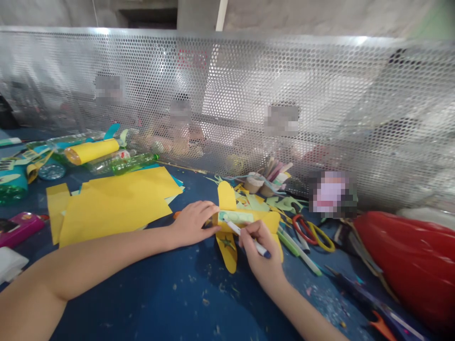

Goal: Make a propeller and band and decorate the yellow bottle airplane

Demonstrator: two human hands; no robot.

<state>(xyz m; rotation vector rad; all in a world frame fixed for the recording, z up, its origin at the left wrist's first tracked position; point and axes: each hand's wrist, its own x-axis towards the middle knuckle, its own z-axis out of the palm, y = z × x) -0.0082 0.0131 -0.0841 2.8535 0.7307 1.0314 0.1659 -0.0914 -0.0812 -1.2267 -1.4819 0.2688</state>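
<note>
A yellow paper model plane (pixel 226 198) lies on the blue table, one wing pointing away from me and the other toward me, with a dark green star on the near wing. Along its body runs a pale green strip (pixel 241 217). My left hand (pixel 195 221) is closed around the plane's left end, fingers over the top and thumb at the near side. Pinched in my right hand (pixel 261 248) is a white marker (pixel 233 227) with a dark blue end. Its tip meets the left part of the strip, where small marks show faintly.
Yellow paper sheets (pixel 117 203) lie left, with plastic bottles (pixel 92 151) behind. Red-and-yellow scissors (pixel 314 232), green markers (pixel 298 248) and paper scraps (pixel 252 201) lie right. A red bag (pixel 408 255) stands far right. A perforated metal screen (pixel 227 94) closes the back, people beyond.
</note>
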